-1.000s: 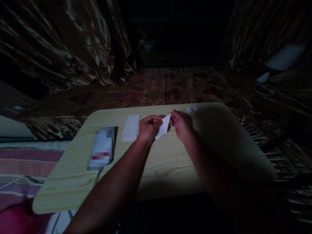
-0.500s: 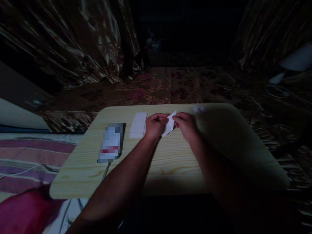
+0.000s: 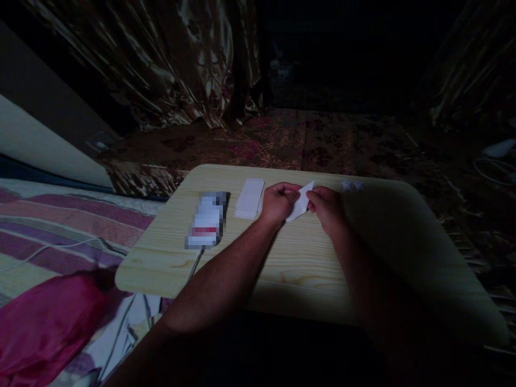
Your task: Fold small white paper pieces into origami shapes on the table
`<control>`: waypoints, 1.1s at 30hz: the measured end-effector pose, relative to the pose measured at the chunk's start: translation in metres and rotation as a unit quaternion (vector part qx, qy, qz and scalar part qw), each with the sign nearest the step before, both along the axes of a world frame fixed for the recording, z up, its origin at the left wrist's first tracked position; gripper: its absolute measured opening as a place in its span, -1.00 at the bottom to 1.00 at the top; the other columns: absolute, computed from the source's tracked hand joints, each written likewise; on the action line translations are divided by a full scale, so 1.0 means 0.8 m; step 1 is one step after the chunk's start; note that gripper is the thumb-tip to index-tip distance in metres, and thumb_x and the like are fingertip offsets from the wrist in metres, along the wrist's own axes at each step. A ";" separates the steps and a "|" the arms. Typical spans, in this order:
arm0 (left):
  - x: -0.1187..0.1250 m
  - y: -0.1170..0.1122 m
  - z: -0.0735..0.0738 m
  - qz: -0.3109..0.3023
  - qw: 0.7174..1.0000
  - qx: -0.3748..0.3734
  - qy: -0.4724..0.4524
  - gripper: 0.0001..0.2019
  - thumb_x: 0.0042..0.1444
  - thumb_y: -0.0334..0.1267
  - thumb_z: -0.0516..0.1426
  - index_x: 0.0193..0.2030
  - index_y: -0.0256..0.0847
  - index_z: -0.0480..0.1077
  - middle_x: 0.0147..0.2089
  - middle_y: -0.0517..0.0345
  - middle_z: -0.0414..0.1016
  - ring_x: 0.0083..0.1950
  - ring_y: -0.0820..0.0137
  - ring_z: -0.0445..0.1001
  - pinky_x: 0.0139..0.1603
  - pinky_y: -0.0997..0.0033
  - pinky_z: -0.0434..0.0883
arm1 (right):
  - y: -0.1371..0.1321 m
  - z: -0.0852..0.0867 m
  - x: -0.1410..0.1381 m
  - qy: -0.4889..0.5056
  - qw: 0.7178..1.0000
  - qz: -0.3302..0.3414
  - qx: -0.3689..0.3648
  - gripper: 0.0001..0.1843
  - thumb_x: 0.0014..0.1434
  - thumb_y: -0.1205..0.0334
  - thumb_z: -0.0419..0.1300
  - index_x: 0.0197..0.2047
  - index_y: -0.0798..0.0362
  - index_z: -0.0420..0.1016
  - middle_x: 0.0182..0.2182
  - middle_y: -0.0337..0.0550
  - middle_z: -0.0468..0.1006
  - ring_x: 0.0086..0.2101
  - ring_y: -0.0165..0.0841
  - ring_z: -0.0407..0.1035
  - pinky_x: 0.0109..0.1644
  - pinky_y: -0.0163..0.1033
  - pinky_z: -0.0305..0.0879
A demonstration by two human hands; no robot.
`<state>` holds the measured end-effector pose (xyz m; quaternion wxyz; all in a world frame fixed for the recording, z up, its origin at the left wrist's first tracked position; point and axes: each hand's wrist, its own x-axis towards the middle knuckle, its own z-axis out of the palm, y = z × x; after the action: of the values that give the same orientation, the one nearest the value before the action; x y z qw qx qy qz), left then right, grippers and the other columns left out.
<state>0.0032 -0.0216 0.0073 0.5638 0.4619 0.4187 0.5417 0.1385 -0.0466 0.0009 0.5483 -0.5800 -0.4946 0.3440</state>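
Observation:
A folded piece of white paper [image 3: 300,207] with slanted edges and a pointed top corner is held between my two hands over the table. My left hand [image 3: 279,203] grips its left side, thumb on top. On the other side, my right hand [image 3: 325,205] pinches its right edge between thumb and fingers. Just left of my left hand lies a stack of white paper strips [image 3: 250,198]. Beyond my right hand, near the far edge, sit two small folded white paper pieces [image 3: 352,186], too dim to make out fully.
A pixelated phone-like device [image 3: 206,220] with a cable lies on the left of the wooden table [image 3: 157,269]. Left of the table are a striped bedcover [image 3: 60,215] and a dark pink cloth or bag [image 3: 52,322]. Patterned curtains [image 3: 193,59] hang behind.
The whole view has shifted, so the table and hands appear further right and slightly higher. Both hands keep their hold on the folded paper, with little visible change in its shape.

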 end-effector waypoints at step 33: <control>0.000 0.000 0.006 -0.030 0.996 -0.057 -0.068 -0.76 -0.29 -0.31 0.31 -0.38 -0.31 0.53 -0.48 0.09 0.54 -0.55 0.44 0.41 -0.50 0.43 0.32 | -0.008 0.003 -0.001 -0.081 0.993 0.091 -0.005 -0.64 0.11 -0.07 0.17 -0.40 0.09 0.48 -0.61 -0.26 0.42 -0.59 -0.44 0.23 -0.54 -0.32 0.07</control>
<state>0.0030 -0.0219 0.0123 0.6323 0.4036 0.3951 0.5302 0.1379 -0.0530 0.0034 0.4698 -0.5615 -0.5861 0.3471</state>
